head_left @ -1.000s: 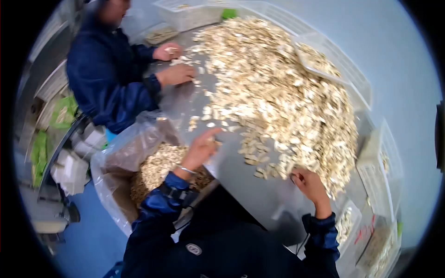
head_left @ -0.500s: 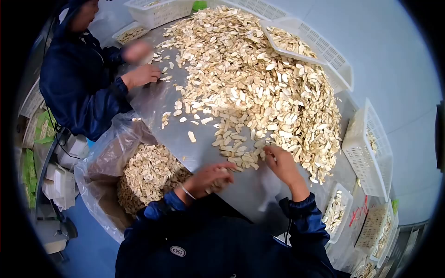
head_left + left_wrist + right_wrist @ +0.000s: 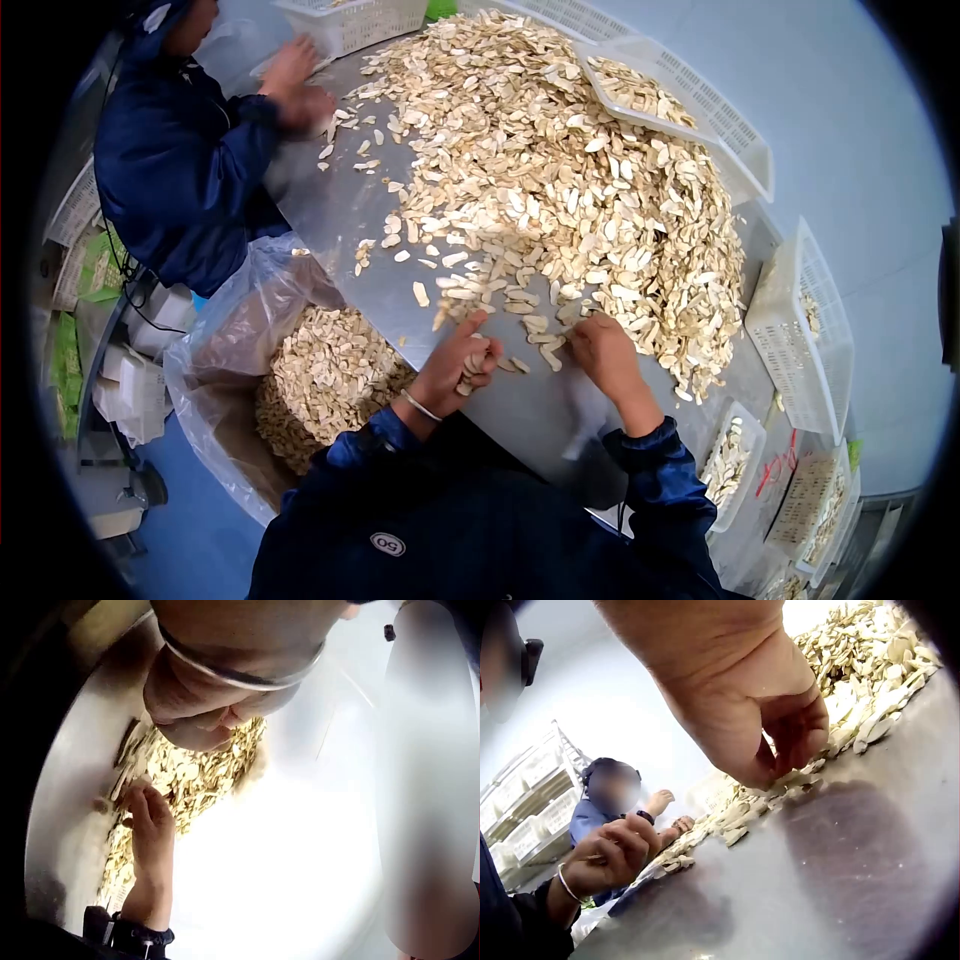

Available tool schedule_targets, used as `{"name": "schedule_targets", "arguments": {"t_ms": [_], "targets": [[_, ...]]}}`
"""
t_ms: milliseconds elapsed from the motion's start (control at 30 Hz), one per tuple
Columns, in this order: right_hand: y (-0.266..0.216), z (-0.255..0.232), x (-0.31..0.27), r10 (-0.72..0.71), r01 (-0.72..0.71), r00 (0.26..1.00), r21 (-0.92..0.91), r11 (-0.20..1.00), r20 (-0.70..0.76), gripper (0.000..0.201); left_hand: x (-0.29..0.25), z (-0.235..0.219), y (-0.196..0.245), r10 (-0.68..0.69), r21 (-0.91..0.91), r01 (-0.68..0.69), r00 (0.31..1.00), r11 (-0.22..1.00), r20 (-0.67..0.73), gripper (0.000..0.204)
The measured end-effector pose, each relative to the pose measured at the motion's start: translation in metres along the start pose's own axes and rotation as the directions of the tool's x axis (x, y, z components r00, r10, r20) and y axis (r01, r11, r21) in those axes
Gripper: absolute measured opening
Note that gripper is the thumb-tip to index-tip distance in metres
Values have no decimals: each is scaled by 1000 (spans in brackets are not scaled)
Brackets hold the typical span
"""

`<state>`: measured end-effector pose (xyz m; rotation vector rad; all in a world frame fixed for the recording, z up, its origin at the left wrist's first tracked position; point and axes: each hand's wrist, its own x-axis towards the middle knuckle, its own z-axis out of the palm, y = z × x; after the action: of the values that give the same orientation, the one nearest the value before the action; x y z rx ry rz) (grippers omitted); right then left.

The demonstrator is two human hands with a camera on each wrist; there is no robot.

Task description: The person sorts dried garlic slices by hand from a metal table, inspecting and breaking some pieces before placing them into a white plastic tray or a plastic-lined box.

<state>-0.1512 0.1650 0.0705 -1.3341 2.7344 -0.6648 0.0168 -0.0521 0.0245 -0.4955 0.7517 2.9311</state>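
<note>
A large heap of pale dried slices (image 3: 560, 170) covers the metal table, with loose slices along its near edge. My left hand (image 3: 455, 370) holds several slices in its curled fingers, just above the table's near edge. To the right, my right hand (image 3: 605, 360) has its fingertips down at the heap's near edge. In the right wrist view the fingers of the right hand (image 3: 757, 720) bend down onto slices (image 3: 739, 817); whether they pinch one is hidden. The left hand (image 3: 611, 859) shows there too, fingers curled.
A plastic-lined box of slices (image 3: 330, 380) stands below the table's left edge. White baskets (image 3: 800, 330) line the far and right sides, beside a small tray (image 3: 730, 465). Another person (image 3: 190, 170) works at the upper left, hands over the table.
Since a second ago my left hand has drawn back from its outstretched pose and now holds slices. The right hand stays at the heap's edge. The other person's hands have moved closer together.
</note>
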Motion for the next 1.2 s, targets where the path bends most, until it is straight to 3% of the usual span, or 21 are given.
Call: {"name": "schedule_targets", "arguments": {"t_ms": [67, 233, 333, 467, 567, 667, 767, 867, 1100, 1200], "targets": [[-2, 1, 1, 41, -41, 998, -4, 999, -37, 10, -5, -3, 4, -12, -15, 13, 999, 1000, 36, 41], [-15, -5, 13, 113, -140, 981, 174, 975, 156, 17, -5, -3, -14, -154, -24, 165, 953, 986, 261, 21], [-20, -6, 21, 138, -210, 956, 278, 937, 257, 23, -3, 5, -25, -256, -17, 278, 904, 960, 343, 20], [-22, 3, 26, 198, -321, 935, 467, 824, 293, 27, 4, 7, -37, -318, 65, 315, 892, 947, 320, 19], [-18, 3, 30, 182, -361, 884, 383, 850, 430, 24, 7, -4, -38, -298, 21, 315, 870, 949, 393, 18], [-32, 0, 30, 140, -233, 959, 409, 882, 245, 19, 7, -6, -36, -285, -7, 321, 851, 947, 441, 18], [-31, 7, 34, 53, -76, 994, 254, 964, 100, 18, 8, -6, -35, -303, 35, 322, 842, 946, 446, 18], [-28, 21, 33, -61, 51, 997, 159, 986, 56, 20, 10, -7, -37, -289, 26, 307, 861, 951, 419, 19], [-33, 21, 37, 12, -34, 994, 207, 978, 107, 18, 10, -6, -36, -289, -14, 325, 858, 946, 424, 18], [-28, 19, 39, 24, -48, 982, 122, 991, 186, 19, 11, -5, -36, -286, -16, 322, 861, 947, 422, 18]]}}
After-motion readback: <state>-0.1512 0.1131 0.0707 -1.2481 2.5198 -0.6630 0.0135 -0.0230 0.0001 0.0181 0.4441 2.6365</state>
